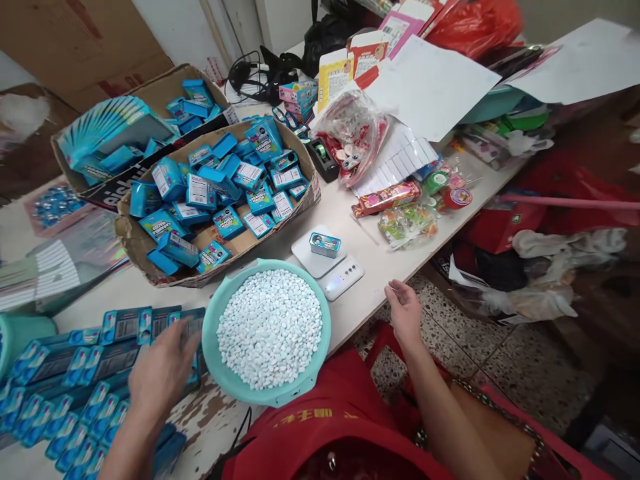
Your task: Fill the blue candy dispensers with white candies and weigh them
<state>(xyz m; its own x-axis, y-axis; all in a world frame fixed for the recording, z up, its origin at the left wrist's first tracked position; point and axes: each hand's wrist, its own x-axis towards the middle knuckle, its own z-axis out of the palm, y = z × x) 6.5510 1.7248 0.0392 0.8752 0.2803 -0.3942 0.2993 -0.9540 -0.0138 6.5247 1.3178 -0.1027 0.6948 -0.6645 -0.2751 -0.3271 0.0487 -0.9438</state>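
Hands (160,367) apart, basin (211,340) between, scale (344,279) and carton (239,259) beyond

The left hand (163,367) is blurred, hiding some blue tins (65,417); the left edge crops a teal tub (27,337).

White counter (395,267) with worn, peeling paint at its near left. Directly upon it lie a round turquoise plastic basin (320,353) of small white pieces, a white electronic scale (345,277), brown open cardboard boxes (215,267) and rows of blue rectangular packs (117,363).
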